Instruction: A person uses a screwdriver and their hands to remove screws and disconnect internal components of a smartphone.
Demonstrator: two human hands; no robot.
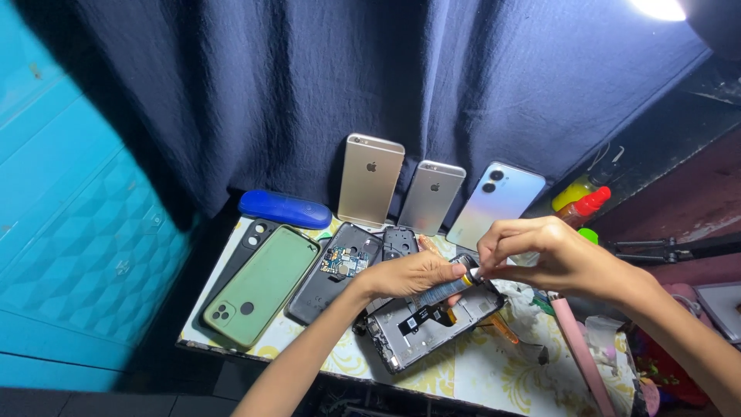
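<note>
A: Entry, head view. What does the left hand (409, 274) hold?

B: A small dark tube (444, 291), fingers closed round its body. The tube lies tilted, its tip pointing toward 2 o'clock.

A: And the right hand (540, 255)?

B: Fingertips pinched together on the tip of the tube, at the cap (468, 276). Whether the cap is on tight or loose cannot be told.

A: Position of the tube?

B: Held just above the opened phone (432, 324), which lies flat on the tabletop (478, 371) with its inner parts showing. Both hands hover over its upper edge.

A: Surroundings, by the clock from the opened phone?

B: At 9 o'clock, a dark phone back shell (328, 278) with a small circuit board (343, 261) resting in it. Further at 9 o'clock, a green phone case (258, 286). At 10 o'clock, a blue case (284, 208) near the curtain (309, 85). At 12 o'clock, three phones lean upright against the curtain: a gold one (370, 181), a silver one (431, 198), a pale blue one (494, 205). At 2 o'clock, a red-capped bottle (585, 207) and a yellow bottle (573, 193), side by side. At 4 o'clock, a pink strip (583, 355) lies along the tabletop's edge.
</note>
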